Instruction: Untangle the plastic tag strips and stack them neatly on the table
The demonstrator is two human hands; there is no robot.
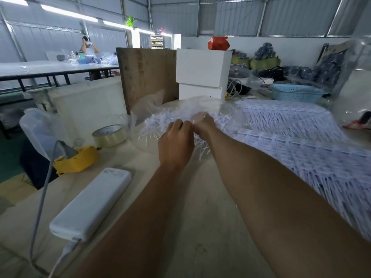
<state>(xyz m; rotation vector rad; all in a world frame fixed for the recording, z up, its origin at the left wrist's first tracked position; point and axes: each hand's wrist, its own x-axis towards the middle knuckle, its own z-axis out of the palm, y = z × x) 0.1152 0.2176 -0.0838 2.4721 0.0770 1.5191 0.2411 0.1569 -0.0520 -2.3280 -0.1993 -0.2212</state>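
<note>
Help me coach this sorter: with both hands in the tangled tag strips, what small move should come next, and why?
Probably draw one strip free of the tangled pile toward the neat stack on the right. Both the left hand and right hand already pinch strips in the clump, whose ends splay every way, while the stack lies aligned beside it.

Tangled clump of white plastic tag strips [160, 125] in a clear bag, far on the table [200, 227], neat overlapping rows of strips [301, 137] right of clump

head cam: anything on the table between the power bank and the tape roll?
Yes: a yellow tape dispenser sits between the power bank and the tape roll, in the head view.
</note>
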